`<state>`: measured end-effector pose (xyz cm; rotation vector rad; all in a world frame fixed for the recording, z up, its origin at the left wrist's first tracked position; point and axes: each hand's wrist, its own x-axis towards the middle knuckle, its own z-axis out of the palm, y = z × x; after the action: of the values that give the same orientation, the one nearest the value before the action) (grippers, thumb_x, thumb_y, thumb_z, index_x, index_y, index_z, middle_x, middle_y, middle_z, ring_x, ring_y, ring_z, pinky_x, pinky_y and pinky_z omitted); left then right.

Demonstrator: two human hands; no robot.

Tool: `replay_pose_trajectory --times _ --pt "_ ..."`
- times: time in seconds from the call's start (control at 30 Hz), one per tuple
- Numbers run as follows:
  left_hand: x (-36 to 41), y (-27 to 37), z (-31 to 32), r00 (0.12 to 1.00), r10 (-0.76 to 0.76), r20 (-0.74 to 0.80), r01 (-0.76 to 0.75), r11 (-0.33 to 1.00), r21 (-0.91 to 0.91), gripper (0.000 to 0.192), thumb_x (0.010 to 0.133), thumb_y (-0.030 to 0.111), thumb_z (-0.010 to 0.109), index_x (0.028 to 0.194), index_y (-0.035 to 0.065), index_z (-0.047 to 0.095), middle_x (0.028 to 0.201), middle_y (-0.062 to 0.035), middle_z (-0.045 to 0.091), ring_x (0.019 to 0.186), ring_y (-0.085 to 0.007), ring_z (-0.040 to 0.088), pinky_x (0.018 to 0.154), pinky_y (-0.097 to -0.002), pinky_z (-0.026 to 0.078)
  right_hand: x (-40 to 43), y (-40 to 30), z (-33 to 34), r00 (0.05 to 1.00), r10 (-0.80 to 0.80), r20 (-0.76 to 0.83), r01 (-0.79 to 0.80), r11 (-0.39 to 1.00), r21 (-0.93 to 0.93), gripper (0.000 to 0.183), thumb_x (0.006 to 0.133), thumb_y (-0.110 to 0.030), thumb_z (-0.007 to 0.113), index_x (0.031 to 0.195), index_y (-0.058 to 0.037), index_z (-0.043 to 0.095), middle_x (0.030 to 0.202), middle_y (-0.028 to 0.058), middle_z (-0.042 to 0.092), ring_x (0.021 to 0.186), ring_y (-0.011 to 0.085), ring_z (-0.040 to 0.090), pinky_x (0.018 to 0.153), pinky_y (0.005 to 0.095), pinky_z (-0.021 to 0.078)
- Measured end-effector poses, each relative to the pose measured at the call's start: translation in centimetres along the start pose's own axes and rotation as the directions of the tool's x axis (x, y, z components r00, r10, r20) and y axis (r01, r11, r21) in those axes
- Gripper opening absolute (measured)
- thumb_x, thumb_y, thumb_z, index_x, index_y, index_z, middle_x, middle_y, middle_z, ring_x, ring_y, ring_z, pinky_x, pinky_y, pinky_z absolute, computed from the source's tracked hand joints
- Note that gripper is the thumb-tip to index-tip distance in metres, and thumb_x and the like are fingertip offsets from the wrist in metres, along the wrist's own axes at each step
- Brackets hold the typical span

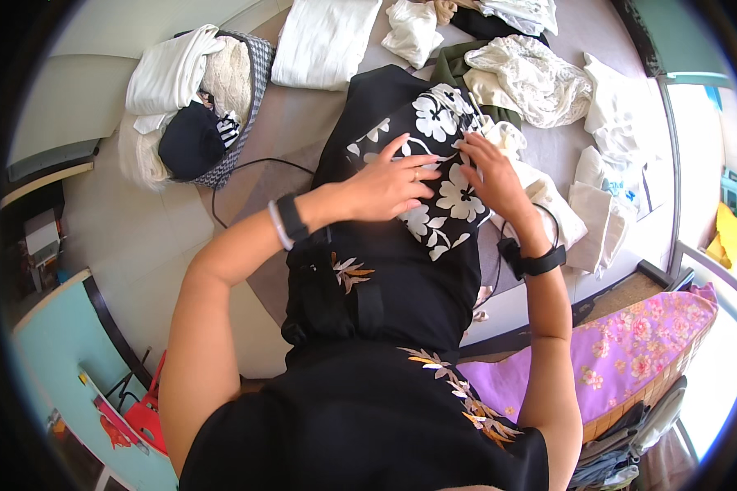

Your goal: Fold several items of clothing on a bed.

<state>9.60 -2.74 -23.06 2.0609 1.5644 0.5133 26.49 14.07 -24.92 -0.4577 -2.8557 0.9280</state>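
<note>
Black fabric with white flowers (433,212) lies over my lap, on my black clothing. My left hand (396,184), wearing a ring, rests over it with its fingers spread. On the fabric's right side, the fingers of my right hand (488,172) touch or hover just above the cloth; whether they pinch it cannot be told. Both wrists wear black bands, with a pale bracelet beside the left one. To the right of the flowered fabric lies cream cloth (546,199).
A houndstooth-patterned container (255,80) of clothes stands on the floor at the upper left, near a black cable (270,161). Folded white cloth (325,43) lies ahead; white lace fabric (531,80) and folded beige cloth (589,221) lie right. Purple floral fabric (626,350) covers a surface at lower right.
</note>
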Motion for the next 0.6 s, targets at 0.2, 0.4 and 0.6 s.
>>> replay_pose_trajectory --times 0.2,0.4,0.6 --pt "-5.6 1.2 0.0 0.672 -0.741 0.004 0.329 0.294 -0.897 0.028 0.080 0.012 0.059 0.104 0.0041 0.047 0.103 -0.0071 0.051 0.096 -0.0169 0.051 0.082 -0.0312 0.044 3.7 2.1 -0.5 0.954 0.266 -0.142 -0.236 0.952 0.194 0.047 0.079 -0.026 0.058 0.114 0.0018 0.043 0.108 0.0202 0.052 0.101 0.0341 0.050 0.085 0.0367 0.0392" --pt "-4.7 1.0 1.0 0.651 -0.532 0.542 0.346 -0.427 -0.835 0.049 0.083 0.032 0.057 0.120 0.0038 0.041 0.119 -0.0072 0.045 0.110 -0.0190 0.043 0.093 -0.0378 0.036 5.3 3.6 1.0 0.881 0.465 0.083 -0.472 0.867 0.159 0.075 0.072 -0.048 0.060 0.120 0.0063 0.039 0.108 0.0260 0.052 0.102 0.0342 0.051 0.086 0.0362 0.0393" --pt "-1.1 0.2 3.9 0.709 -0.653 0.267 -0.006 -0.385 -0.923 0.037 0.079 0.016 0.062 0.111 0.0026 0.052 0.107 -0.0053 0.056 0.100 -0.0162 0.050 0.089 -0.0295 0.038 5.3 1.5 0.6 0.847 0.498 0.185 -0.525 0.732 0.434 0.053 0.072 -0.025 0.066 0.111 0.0052 0.046 0.093 0.0167 0.060 0.087 0.0247 0.058 0.076 0.0310 0.0439"
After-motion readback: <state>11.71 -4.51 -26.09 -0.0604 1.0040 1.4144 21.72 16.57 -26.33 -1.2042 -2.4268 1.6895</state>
